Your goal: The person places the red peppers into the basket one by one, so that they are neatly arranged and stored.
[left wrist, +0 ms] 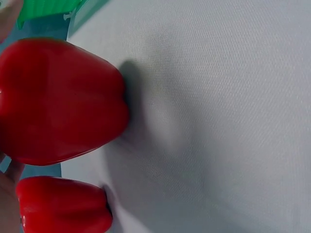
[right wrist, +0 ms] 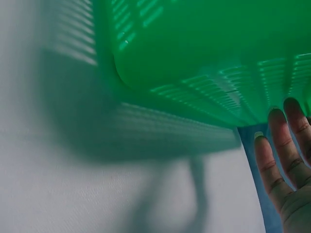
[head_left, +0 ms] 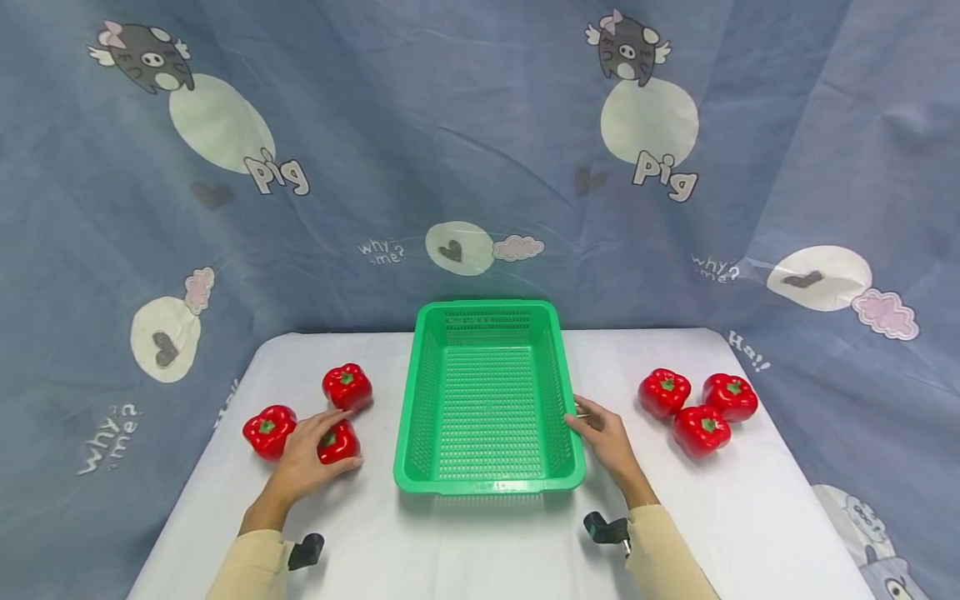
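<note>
A green plastic basket point(head_left: 487, 486) with slotted walls stands at the middle of the white table. On its right rim lies the thumb of my right hand point(head_left: 603, 433), while the fingers touch the outer wall; the right wrist view shows these fingers point(right wrist: 286, 145) against the slotted side. To the left, my left hand point(head_left: 303, 458) grips a red bell pepper point(head_left: 341, 443) between thumb and fingers. That same pepper point(left wrist: 58, 102) looms large in the left wrist view. Two more red peppers are close by, one point(head_left: 347, 387) behind and one point(head_left: 268, 431) left of the hand.
Three red bell peppers point(head_left: 702, 431) sit in a cluster on the right side of the white table point(head_left: 495, 550). A blue printed cloth point(head_left: 480, 150) hangs behind the table's back edge. Black wrist mounts point(head_left: 306, 552) stick out from both sleeves.
</note>
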`<act>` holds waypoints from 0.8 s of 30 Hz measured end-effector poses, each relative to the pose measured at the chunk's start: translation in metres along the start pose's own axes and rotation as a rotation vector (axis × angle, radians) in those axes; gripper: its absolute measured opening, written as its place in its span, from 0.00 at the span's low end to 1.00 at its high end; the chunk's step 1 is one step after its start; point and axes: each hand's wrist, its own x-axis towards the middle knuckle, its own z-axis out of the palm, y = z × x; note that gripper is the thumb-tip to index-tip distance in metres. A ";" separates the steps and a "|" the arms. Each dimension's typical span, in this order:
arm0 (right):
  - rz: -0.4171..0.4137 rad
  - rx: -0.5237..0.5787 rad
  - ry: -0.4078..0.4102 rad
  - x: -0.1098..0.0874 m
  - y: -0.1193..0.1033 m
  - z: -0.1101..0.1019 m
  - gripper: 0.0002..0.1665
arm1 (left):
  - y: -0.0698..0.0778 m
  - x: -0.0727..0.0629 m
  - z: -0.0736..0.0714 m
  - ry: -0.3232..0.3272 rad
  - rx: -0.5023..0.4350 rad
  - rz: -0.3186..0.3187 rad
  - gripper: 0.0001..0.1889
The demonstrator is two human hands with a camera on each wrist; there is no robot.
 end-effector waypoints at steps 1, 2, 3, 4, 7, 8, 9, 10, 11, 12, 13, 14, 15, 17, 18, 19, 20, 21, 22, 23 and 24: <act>0.004 0.011 0.002 0.000 0.000 0.001 0.32 | -0.001 0.000 0.000 -0.002 0.000 -0.002 0.47; 0.010 0.021 0.002 0.001 0.000 0.002 0.32 | -0.001 0.000 0.000 -0.004 -0.003 -0.002 0.47; 0.016 0.029 0.003 0.001 0.000 0.003 0.31 | -0.002 0.000 0.000 -0.006 -0.007 -0.001 0.46; 0.021 0.034 0.002 0.001 0.000 0.003 0.30 | -0.002 0.000 0.000 -0.007 -0.011 0.003 0.45; 0.036 0.055 0.007 0.001 0.000 0.004 0.29 | -0.003 -0.001 -0.001 -0.011 -0.021 0.008 0.43; 0.036 0.052 0.009 0.001 0.001 0.004 0.29 | -0.002 -0.001 -0.001 -0.012 -0.022 0.008 0.42; 0.038 0.052 0.012 0.001 0.001 0.005 0.29 | -0.002 -0.001 -0.001 -0.013 -0.022 0.006 0.42; 0.039 0.053 0.016 0.001 0.002 0.005 0.29 | -0.002 -0.001 -0.001 -0.015 -0.020 0.006 0.42; 0.042 0.056 0.022 0.001 0.002 0.006 0.29 | -0.002 -0.001 -0.001 -0.016 -0.020 0.004 0.41; 0.042 0.056 0.027 0.001 0.002 0.006 0.29 | -0.002 -0.001 0.000 -0.019 -0.018 0.005 0.41; 0.045 0.060 0.032 0.000 0.002 0.006 0.29 | -0.002 -0.001 0.000 -0.020 -0.016 0.006 0.41; 0.050 0.060 0.036 0.000 0.002 0.007 0.29 | -0.002 0.000 0.000 -0.022 -0.013 0.008 0.41; 0.059 0.069 0.039 0.000 0.002 0.007 0.29 | -0.002 0.000 0.001 -0.024 -0.009 0.010 0.41; 0.073 0.083 0.042 0.000 0.001 0.007 0.29 | -0.003 0.001 0.001 -0.029 -0.011 0.010 0.41; 0.081 0.092 0.042 0.000 0.002 0.007 0.28 | -0.003 0.001 0.001 -0.032 -0.010 0.009 0.41; 0.092 0.102 0.039 0.001 0.002 0.007 0.28 | -0.003 0.001 0.000 -0.035 -0.012 0.006 0.42; 0.100 0.106 0.034 0.001 0.002 0.006 0.28 | -0.004 0.001 0.000 -0.039 -0.015 0.002 0.42; 0.106 0.118 0.030 0.002 0.002 0.006 0.28 | -0.004 0.001 -0.001 -0.044 -0.017 -0.002 0.42; 0.112 0.126 0.027 0.002 0.002 0.005 0.28 | -0.005 0.001 -0.002 -0.050 -0.020 -0.003 0.43; 0.120 0.135 0.024 0.002 0.002 0.004 0.28 | -0.005 0.002 -0.002 -0.055 -0.021 -0.004 0.43; 0.119 0.137 0.017 0.002 0.002 0.004 0.28 | -0.005 0.002 -0.003 -0.062 -0.020 -0.003 0.43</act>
